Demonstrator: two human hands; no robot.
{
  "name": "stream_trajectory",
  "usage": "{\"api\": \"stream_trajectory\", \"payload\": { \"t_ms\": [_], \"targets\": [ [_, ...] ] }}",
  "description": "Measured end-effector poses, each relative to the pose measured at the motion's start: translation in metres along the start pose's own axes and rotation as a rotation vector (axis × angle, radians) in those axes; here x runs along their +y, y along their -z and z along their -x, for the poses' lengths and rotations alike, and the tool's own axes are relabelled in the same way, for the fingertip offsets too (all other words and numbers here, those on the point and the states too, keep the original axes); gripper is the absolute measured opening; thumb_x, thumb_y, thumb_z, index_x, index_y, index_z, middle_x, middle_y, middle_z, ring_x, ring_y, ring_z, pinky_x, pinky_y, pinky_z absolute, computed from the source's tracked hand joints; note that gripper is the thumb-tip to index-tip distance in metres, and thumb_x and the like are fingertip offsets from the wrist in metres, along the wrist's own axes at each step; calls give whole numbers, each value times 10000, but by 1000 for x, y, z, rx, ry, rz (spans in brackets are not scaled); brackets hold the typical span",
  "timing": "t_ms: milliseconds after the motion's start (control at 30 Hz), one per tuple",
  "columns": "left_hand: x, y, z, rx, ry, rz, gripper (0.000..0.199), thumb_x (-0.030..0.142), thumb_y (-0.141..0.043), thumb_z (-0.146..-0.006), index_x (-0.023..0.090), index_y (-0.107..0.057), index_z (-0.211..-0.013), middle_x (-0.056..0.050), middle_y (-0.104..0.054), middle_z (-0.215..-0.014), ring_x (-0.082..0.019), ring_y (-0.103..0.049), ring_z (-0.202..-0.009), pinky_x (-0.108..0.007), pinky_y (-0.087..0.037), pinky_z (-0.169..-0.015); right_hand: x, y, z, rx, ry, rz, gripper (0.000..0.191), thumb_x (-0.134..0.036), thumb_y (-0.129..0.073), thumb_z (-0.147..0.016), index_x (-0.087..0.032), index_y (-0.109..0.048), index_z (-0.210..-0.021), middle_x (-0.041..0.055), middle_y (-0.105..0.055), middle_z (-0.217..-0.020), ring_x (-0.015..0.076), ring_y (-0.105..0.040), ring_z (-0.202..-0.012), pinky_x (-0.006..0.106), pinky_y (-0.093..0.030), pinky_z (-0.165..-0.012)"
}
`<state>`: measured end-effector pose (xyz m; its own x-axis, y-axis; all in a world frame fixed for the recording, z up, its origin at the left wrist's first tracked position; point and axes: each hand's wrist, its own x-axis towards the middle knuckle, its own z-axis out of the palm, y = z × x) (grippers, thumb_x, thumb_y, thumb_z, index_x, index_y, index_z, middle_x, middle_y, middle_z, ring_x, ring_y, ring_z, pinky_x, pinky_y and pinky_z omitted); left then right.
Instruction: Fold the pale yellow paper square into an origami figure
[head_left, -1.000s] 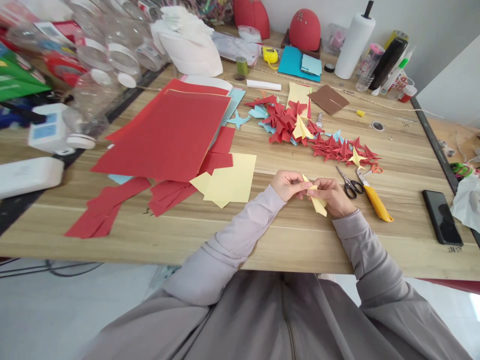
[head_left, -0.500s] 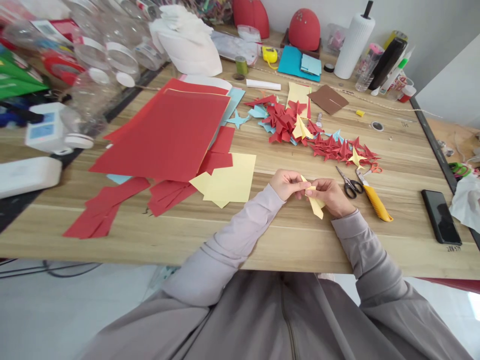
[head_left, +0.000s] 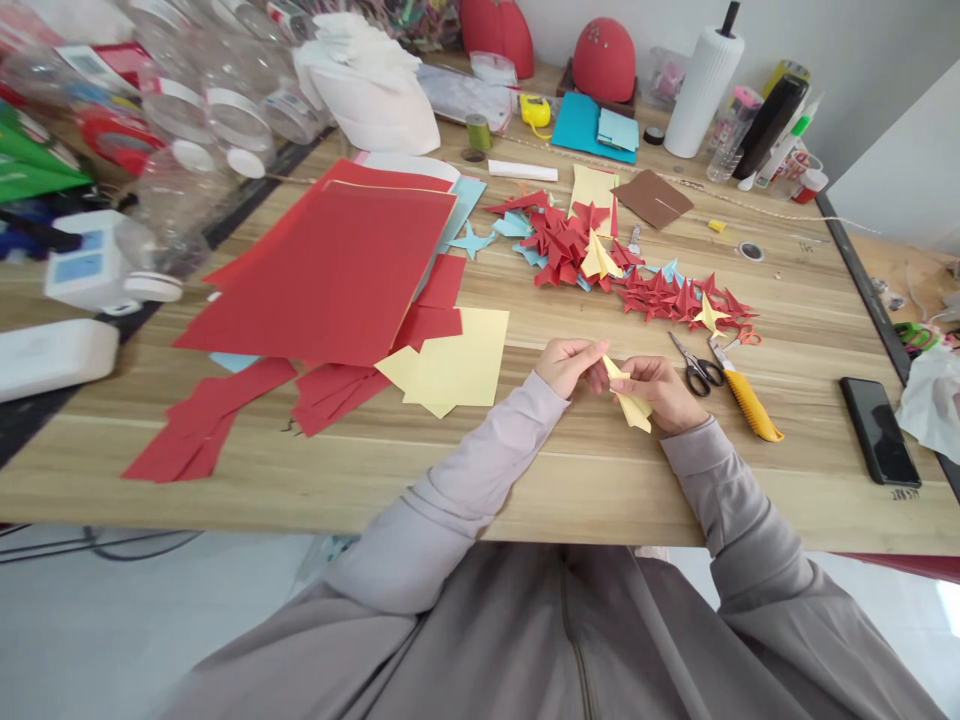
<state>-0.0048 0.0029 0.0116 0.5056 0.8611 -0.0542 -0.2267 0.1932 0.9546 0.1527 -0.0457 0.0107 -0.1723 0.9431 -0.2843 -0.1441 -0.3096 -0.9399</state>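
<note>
A folded piece of yellow paper [head_left: 634, 408] is held above the table near its front edge. My right hand [head_left: 660, 391] pinches it between thumb and fingers from the right. At its upper left tip, my left hand [head_left: 571, 367] has its fingers closed at the paper's edge; the exact contact is too small to make out. Beyond my hands lies a heap of folded red stars [head_left: 559, 245] with some blue and yellow ones among them. Flat yellow sheets [head_left: 472, 365] rest left of my left hand, beside large red sheets [head_left: 322, 270].
Black-handled scissors [head_left: 699, 374] and a yellow-handled cutter [head_left: 752, 405] lie right of my right hand, with a phone [head_left: 879, 430] farther right. Plastic bottles [head_left: 236, 120] crowd the back left. A white cylinder [head_left: 703, 95] stands at the back right.
My left thumb has moved off the middle of the yellow paper toward its upper tip. The paper has turned slightly, its lower end shifting right and looking wider.
</note>
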Motion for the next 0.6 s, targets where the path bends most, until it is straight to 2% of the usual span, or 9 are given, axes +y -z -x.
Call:
{"api": "stream_trajectory", "payload": {
  "t_ms": [133, 300, 600],
  "targets": [
    [-2, 2, -2, 67, -65, -81, 426, 531, -701, -664, 132, -601, -550, -4, -572, -469, -81, -501, -396, -211, -411, -423, 0, -1, 0, 14, -27, -3, 260, -334, -821, -560, -164, -632, -613, -6, -638, -523, 91, -512, -412, 199, -343, -407],
    [-6, 0, -1, 129, -92, -184, 451, 535, -656, -718, 155, -526, -511, 24, -518, -431, -57, -443, -347, -188, -329, -363, 2, 0, -1, 18, -15, 12, 256, -332, -819, -564, -164, -634, -620, -5, -641, -531, 93, -517, -414, 201, -350, -406],
    [-7, 2, -4, 160, -70, -142, 521, 633, -590, -732, 156, -519, -535, 24, -509, -438, -56, -441, -333, -192, -327, -352, 2, -1, -1, 28, -4, 9, 237, -323, -812, -583, -162, -642, -621, -3, -647, -535, 88, -512, -416, 200, -352, -413]
  ]
}}
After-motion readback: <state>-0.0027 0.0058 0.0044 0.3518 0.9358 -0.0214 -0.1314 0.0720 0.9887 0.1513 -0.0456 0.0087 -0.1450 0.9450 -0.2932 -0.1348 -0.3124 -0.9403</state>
